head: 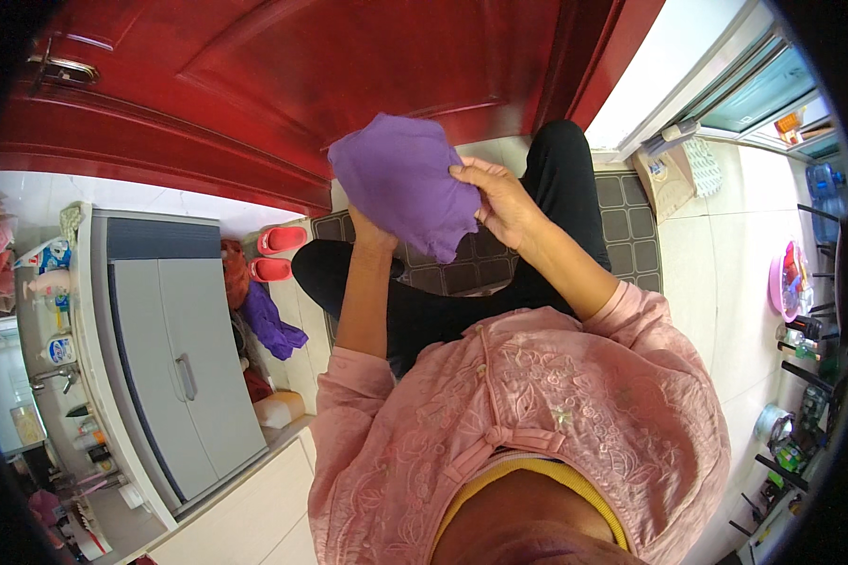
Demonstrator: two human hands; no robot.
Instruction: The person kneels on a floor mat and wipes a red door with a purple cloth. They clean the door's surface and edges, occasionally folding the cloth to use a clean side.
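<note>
A crumpled purple cloth (406, 180) is held up between both hands, in front of a red panelled door (367, 60). My right hand (498, 201) pinches its right edge between thumb and fingers. Beneath its lower left part is my left hand (374, 229), whose fingers are hidden behind the cloth. A dark tiled mat (625, 226) lies on the floor under and beside my bent legs in black trousers.
To the left stand a grey two-door cabinet (184, 353), red slippers (283, 240) and another purple cloth (272, 321). Bottles and a tap (60, 378) are on a counter. At right are a paper bag (664, 180), a pink basin (788, 282) and furniture legs.
</note>
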